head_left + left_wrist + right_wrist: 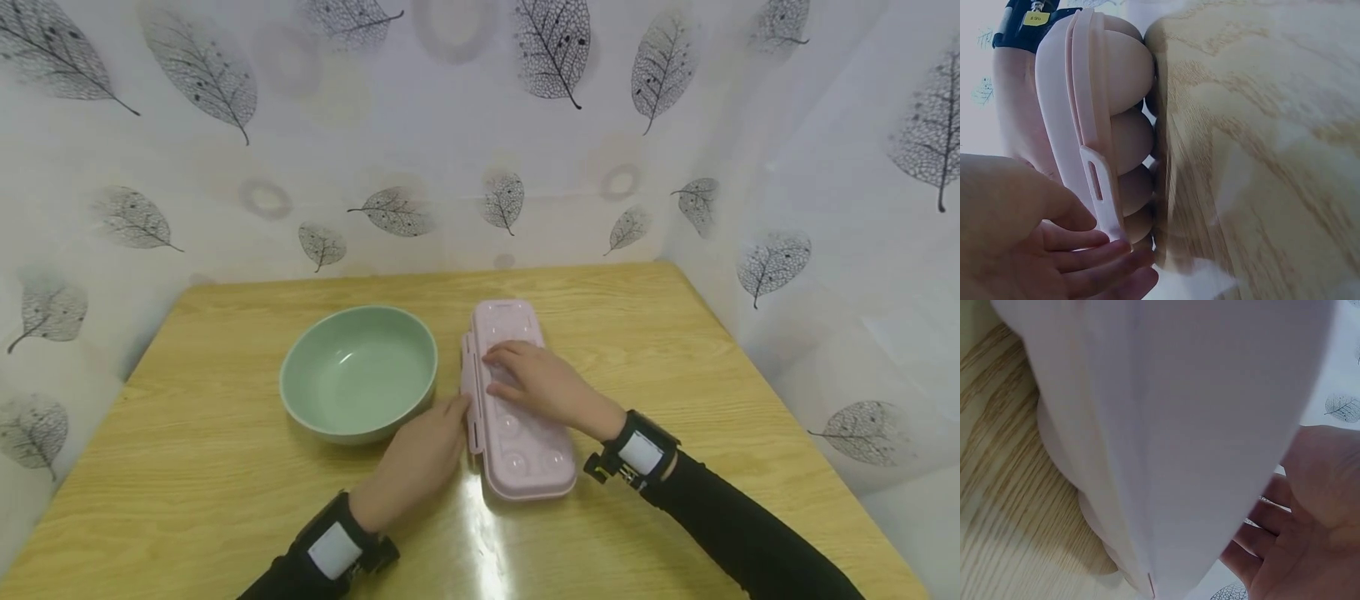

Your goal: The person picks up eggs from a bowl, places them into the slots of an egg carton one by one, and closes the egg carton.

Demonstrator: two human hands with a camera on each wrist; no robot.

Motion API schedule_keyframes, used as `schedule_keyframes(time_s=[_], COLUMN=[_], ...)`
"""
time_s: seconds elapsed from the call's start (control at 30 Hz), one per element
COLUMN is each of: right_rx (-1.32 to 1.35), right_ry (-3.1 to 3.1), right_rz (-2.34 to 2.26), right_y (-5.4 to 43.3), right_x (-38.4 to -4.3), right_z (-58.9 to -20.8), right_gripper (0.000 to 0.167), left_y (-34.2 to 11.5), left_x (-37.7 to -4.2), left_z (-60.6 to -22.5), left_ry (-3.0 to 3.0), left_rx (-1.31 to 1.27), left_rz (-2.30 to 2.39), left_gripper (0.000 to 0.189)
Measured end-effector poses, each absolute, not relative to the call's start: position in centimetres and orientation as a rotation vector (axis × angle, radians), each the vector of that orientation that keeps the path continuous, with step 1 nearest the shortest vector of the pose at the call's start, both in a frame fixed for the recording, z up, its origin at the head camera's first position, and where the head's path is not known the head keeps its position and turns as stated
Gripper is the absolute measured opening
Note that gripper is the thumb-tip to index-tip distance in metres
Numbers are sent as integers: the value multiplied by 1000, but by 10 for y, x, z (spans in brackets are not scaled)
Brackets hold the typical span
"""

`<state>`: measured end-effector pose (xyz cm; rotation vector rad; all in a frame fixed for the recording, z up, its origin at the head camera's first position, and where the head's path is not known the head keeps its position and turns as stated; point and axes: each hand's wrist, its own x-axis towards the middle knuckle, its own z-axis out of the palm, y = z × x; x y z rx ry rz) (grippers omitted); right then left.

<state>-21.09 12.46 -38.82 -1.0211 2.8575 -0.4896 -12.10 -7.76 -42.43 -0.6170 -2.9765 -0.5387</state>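
A long pink egg box (525, 454) lies on the table, its lid down. Rounded egg cups (1132, 140) bulge beneath its rim in the left wrist view. Along its left side runs a slotted latch flap (1100, 181). My left hand (420, 454) touches this flap with thumb and fingertips, the fingers only slightly bent. Across the top of the lid rests my right hand (543, 383), fingers spread toward the flap side. In the right wrist view, the box's side hides part of the right hand (1310, 519). Whether anything is inside the box is hidden.
A round green bowl (360, 375) stands left of the egg box, close to my left hand. The wooden table (180, 467) meets a white leaf-printed sheet (450, 242) at its back and sides.
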Motion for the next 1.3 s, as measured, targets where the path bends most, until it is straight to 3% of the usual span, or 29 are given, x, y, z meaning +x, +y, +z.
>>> schedule_keyframes(time_s=[0.8, 1.3], right_rx=[-967, -976], right_ry=[2851, 2866], right_rz=[-549, -554], right_y=[128, 130], right_x=[-204, -205], right_z=[-387, -389], right_gripper=[62, 61], left_y=[-77, -76], left_x=[-131, -133], left_z=[-425, -426], left_ry=[-2990, -3018], left_rx=[-557, -615], left_rz=[-1137, -1290], left_gripper=[50, 73])
